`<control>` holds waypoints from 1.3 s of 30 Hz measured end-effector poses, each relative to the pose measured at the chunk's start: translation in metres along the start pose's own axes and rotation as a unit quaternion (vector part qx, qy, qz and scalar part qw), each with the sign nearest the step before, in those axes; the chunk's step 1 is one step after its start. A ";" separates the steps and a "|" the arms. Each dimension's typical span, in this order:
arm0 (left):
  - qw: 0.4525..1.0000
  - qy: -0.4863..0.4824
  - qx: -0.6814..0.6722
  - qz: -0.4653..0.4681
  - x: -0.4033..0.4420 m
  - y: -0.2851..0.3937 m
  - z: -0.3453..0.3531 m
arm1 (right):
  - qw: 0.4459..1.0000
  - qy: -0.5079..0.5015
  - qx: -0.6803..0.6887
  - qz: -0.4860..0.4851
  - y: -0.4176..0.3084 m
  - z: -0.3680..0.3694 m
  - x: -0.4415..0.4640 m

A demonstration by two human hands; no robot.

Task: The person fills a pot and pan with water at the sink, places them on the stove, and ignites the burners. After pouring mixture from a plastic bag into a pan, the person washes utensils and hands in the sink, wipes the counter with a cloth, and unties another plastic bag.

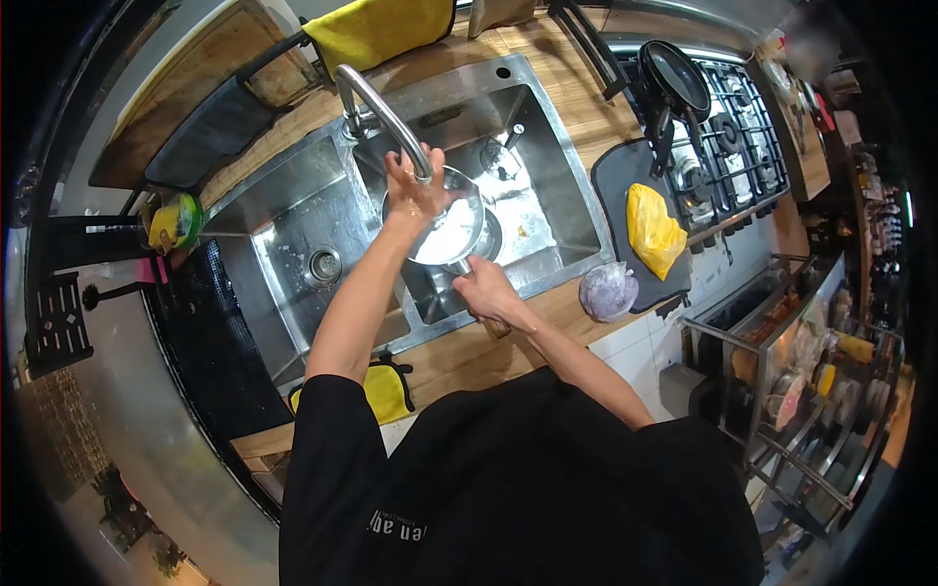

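Countertop (586, 122): wood-grain, running around the sink, with a yellow cloth (389, 389) at its near edge.
Sink (293, 220): steel, two basins side by side; a round drain shows in the left one.
Stove (728, 132): off to the right, a black frying pan (676, 80) on its grates.
Black mat (616, 181): between sink and stove, a yellow bag (655, 232) lying on it, and a pale purple bag (608, 291) at its near corner.
Steel pan (455, 236): over the right basin, beneath the spout — shiny and round (whether it touches the bottom, I cannot tell).
Faucet (383, 109): curved metal, its tip directly above the left hand.
Left hand (418, 186): open, fingers spread over the pan — contact with pan or spout unclear.
Right hand (487, 291): closed around the pan's handle, whose end pokes out below.
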State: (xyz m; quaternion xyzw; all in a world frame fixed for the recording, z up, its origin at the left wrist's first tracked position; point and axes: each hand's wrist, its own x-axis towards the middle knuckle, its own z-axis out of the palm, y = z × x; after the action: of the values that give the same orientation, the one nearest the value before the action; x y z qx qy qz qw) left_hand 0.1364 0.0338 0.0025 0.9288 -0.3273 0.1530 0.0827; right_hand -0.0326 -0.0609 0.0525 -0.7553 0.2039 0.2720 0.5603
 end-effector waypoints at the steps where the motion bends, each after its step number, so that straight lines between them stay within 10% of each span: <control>1: 0.999 -0.008 0.035 -0.008 -0.001 -0.003 -0.003 | 1.000 -0.012 0.002 0.010 -0.003 0.001 -0.004; 27: 0.986 -0.091 -0.025 0.135 0.033 0.010 -0.048 | 0.998 -0.003 0.044 -0.041 -0.008 -0.002 -0.008; 39: 0.993 -0.108 0.021 0.033 0.037 0.005 -0.031 | 0.999 -0.020 0.049 0.008 0.006 -0.036 -0.002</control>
State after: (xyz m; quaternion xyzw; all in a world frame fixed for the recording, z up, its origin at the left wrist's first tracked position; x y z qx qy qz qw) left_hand 0.1539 0.0162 0.0441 0.9299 -0.3619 0.0612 0.0219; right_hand -0.0311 -0.0975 0.0573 -0.7199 0.2115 0.2813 0.5982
